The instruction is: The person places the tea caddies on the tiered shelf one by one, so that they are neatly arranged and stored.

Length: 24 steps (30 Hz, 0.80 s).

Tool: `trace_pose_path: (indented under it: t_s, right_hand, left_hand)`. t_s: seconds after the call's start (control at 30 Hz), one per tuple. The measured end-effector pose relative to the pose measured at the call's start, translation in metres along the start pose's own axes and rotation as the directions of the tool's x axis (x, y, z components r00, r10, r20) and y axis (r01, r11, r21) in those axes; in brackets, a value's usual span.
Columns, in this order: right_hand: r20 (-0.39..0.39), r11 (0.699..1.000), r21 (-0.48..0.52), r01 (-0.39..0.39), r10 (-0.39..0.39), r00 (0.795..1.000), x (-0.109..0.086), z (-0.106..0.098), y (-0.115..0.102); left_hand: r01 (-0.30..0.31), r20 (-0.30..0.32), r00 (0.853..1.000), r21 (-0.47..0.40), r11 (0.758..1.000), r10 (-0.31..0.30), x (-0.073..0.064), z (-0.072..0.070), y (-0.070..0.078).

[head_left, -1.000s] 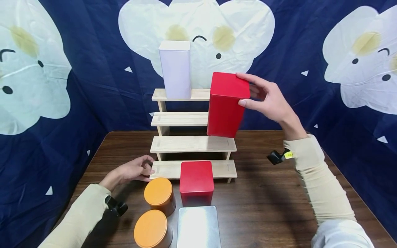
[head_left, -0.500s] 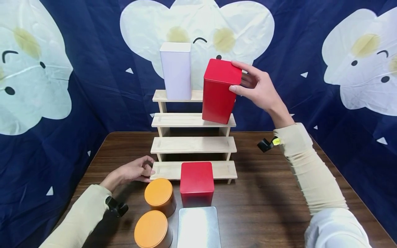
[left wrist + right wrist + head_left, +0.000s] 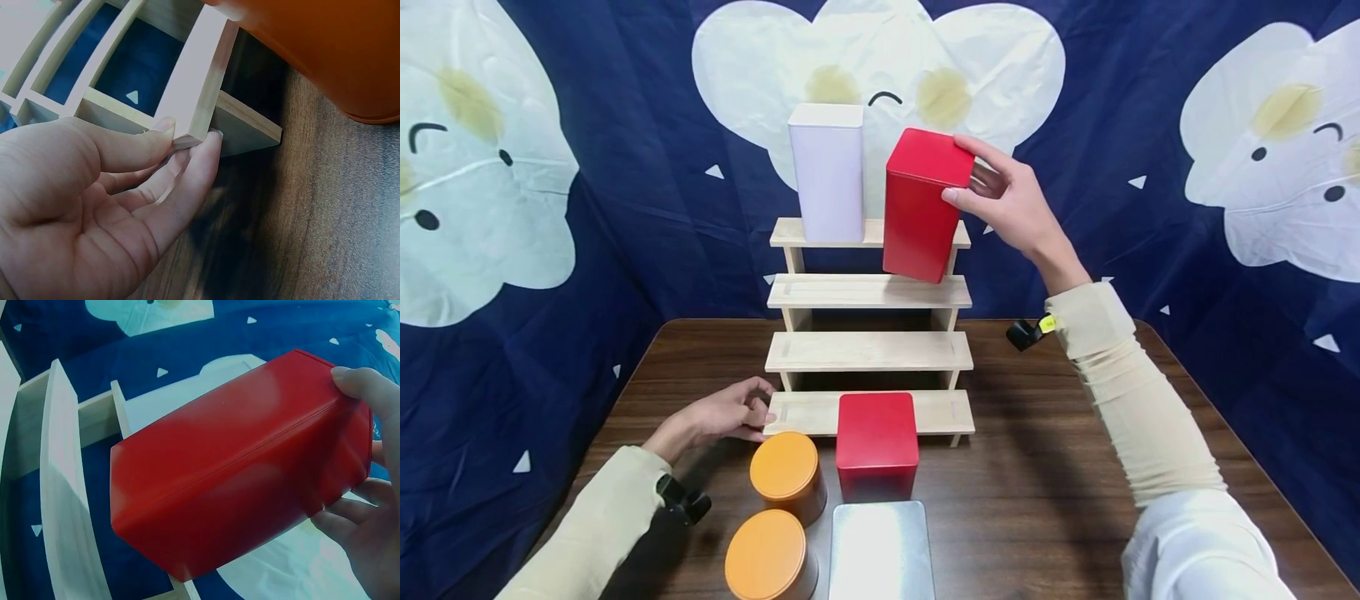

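My right hand (image 3: 1003, 196) grips a tall red tin (image 3: 923, 208) near its lid, thumb on the front and fingers behind. The tin hangs slightly tilted in front of the top step of a wooden tiered shelf (image 3: 868, 350), its base overlapping the second step from the top in the head view. In the right wrist view the red tin (image 3: 231, 469) lies across the picture, with the thumb at its lid end. Low on the left, my left hand (image 3: 718, 414) pinches the end of the bottom step (image 3: 194, 81) between thumb and fingers.
A tall white tin (image 3: 827, 175) stands on the top step at left. Before the shelf are another red tin (image 3: 876, 442), two orange round tins (image 3: 785, 467) and a silver tin (image 3: 882, 550) on the brown table (image 3: 1037, 500). A dark blue cloth (image 3: 647, 167) hangs behind.
My right hand has carried the red tin up, left and back, from before the lower steps to the top step's right part. The left hand stays at the bottom step.
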State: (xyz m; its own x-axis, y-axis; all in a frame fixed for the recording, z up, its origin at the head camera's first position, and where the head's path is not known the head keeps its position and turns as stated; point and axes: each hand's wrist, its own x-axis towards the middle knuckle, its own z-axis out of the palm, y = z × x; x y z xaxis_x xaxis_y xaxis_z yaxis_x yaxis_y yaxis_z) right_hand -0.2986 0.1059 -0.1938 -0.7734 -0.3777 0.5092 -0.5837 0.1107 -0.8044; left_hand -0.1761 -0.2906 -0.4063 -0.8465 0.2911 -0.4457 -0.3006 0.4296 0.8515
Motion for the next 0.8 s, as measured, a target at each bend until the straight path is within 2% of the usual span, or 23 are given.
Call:
trace_pose_path:
  t_s: [0.2,0.4,0.57,0.8]
  right_hand:
    - [0.023,0.998,-0.033,-0.058,0.059,0.998,0.007,0.002,-0.015]
    - [0.023,0.990,-0.109,-0.094,0.097,0.995,0.015,0.006,-0.025]
    - [-0.022,0.984,-0.132,-0.119,0.117,0.993,0.021,0.008,-0.024]
    - [-0.123,0.976,-0.186,-0.111,0.089,0.988,0.025,0.012,-0.015]
  left_hand:
    - [-0.001,-0.003,1.000,0.003,1.000,0.001,0.000,0.000,-0.001]
    - [0.001,-0.008,1.000,-0.005,1.000,-0.001,0.001,-0.001,-0.002]
    - [0.001,-0.003,1.000,-0.002,1.000,-0.001,0.000,-0.001,-0.002]
    - [0.003,-0.005,1.000,0.002,1.000,-0.003,0.000,-0.001,-0.001]
